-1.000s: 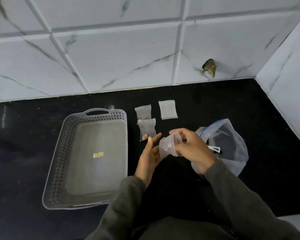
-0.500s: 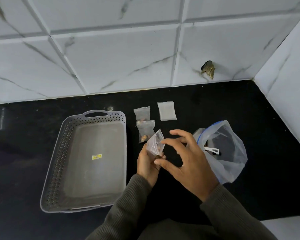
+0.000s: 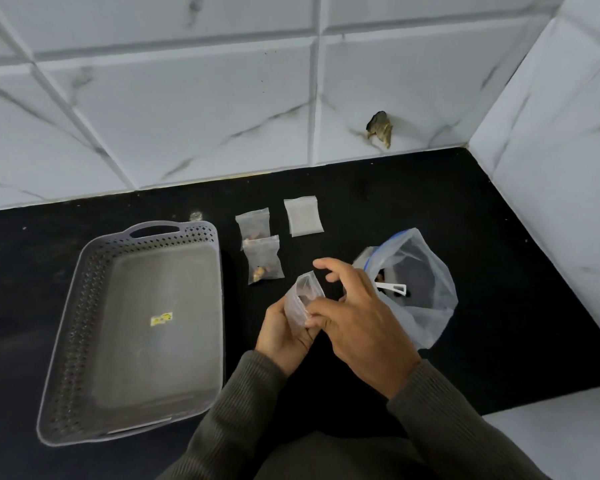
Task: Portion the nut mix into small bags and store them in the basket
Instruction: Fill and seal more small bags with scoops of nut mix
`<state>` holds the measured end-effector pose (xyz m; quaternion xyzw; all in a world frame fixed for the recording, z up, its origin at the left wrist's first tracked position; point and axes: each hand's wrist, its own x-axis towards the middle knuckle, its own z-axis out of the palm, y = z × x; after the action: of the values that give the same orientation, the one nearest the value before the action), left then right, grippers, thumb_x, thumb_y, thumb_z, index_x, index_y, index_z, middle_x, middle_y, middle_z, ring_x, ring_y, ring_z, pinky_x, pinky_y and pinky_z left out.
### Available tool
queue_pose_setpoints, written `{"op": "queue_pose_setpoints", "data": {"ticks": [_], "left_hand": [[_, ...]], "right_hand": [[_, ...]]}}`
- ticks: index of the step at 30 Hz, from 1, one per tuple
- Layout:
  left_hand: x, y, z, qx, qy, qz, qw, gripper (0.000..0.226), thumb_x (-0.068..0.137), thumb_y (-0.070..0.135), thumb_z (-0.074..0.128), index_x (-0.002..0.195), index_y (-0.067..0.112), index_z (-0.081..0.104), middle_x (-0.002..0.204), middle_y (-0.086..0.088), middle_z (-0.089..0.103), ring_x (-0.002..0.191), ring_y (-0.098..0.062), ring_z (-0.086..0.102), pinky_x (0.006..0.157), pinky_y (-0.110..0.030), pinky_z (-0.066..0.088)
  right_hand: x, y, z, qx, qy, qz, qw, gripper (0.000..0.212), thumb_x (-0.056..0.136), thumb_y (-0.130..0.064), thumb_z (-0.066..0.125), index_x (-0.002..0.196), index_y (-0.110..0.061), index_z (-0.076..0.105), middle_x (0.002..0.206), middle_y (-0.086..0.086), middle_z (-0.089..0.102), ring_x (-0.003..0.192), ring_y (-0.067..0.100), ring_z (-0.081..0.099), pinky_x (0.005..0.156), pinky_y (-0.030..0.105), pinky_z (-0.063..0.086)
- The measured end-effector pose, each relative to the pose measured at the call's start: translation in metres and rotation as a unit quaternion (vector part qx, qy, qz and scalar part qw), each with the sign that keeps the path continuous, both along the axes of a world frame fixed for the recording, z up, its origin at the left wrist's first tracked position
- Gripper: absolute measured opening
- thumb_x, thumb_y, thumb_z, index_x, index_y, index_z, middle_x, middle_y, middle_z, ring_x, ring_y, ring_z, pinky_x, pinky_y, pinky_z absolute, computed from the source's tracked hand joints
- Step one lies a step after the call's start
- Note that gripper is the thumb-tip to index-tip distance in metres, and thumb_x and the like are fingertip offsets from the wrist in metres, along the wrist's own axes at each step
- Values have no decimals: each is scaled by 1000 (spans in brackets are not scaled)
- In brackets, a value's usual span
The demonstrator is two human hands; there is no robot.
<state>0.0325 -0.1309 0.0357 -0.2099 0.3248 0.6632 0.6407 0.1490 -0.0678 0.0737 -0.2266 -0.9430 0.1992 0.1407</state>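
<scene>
My left hand (image 3: 282,336) grips a small clear bag (image 3: 302,299) from below, mouth up, with some dark nuts inside. My right hand (image 3: 357,317) hovers beside it, thumb touching the bag's side, the other fingers spread above its mouth. Two small bags with nuts (image 3: 254,226) (image 3: 263,259) lie flat on the black counter behind my hands, overlapping. A flat small bag (image 3: 303,215) with nothing visible inside lies to their right. The large clear bag of nut mix (image 3: 420,289) sits at right with a white scoop (image 3: 392,288) inside. The grey basket (image 3: 66,344) stands at left, holding no bags.
A white marble-tiled wall runs behind the counter (image 3: 465,209) and turns a corner on the right. A small brown fixture (image 3: 380,128) sticks out of the back wall. A yellow sticker (image 3: 161,319) marks the basket floor.
The right hand let go of the small bag's top and opened above it, then came down with its thumb against the bag. The left hand keeps the bag upright.
</scene>
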Motion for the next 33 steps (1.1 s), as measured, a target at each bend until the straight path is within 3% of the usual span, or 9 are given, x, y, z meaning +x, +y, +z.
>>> {"op": "queue_pose_setpoints", "data": {"ticks": [4,6,8,10,12,16,24,30,33], "left_hand": [[4,4,-5,2,-75,13,997,37,100,18,43,98,-10,67,79,-24,68,54,-26,69,37,-28,52],[2,8,-15,-13,-88,40,995,31,104,21,44,114,-1,64,90,-18,69,65,-23,71,49,-31,59],[4,11,-22,-37,-102,62,992,23,103,22,49,110,5,64,88,-12,71,69,-20,72,58,-33,62],[10,13,-19,-29,-104,72,992,16,93,18,58,102,6,66,87,-10,71,69,-18,72,60,-32,62],[18,15,-15,-21,-95,73,993,17,81,14,63,93,4,68,87,-11,71,69,-18,71,60,-32,63],[38,20,-7,-3,-89,51,995,20,78,16,63,78,-1,75,93,-12,70,73,-18,70,63,-31,63],[61,29,8,34,-80,37,996,18,69,13,66,77,-2,73,101,-16,71,70,-22,72,63,-33,63],[56,35,14,110,-137,37,984,24,94,25,56,100,8,72,139,-32,53,114,-45,65,90,-46,55],[52,42,16,84,-136,19,987,44,97,27,50,89,-8,74,143,-33,50,131,-43,52,99,-45,49]], "right_hand": [[12,4,12,-39,42,13,998,11,87,-34,64,91,-25,69,141,-3,44,113,8,48,86,21,49],[25,13,23,-108,117,-44,986,17,91,-36,60,100,-24,69,127,-8,54,108,3,55,88,15,46],[46,33,27,-103,171,-132,971,13,92,-26,62,96,-16,70,104,-8,64,93,1,62,79,12,49],[70,63,19,-85,115,-204,968,9,91,-19,63,94,-13,69,89,-6,65,79,1,62,73,17,53],[83,92,-1,-94,-28,-225,969,8,90,-17,64,96,-16,68,89,-5,64,79,2,60,78,27,55],[71,123,-40,-87,-222,-143,961,7,92,-24,61,97,-23,66,94,-6,61,87,7,60,82,28,52],[39,131,-77,-48,-300,-125,944,26,88,-36,63,111,-24,65,104,-1,67,96,17,63,87,37,53],[42,132,-72,-3,-267,-124,956,13,91,-32,59,98,-24,67,93,-4,66,88,12,61,80,27,48],[40,138,-68,9,-284,-135,949,13,91,-30,60,98,-21,66,98,-3,65,90,14,61,78,28,49]]}}
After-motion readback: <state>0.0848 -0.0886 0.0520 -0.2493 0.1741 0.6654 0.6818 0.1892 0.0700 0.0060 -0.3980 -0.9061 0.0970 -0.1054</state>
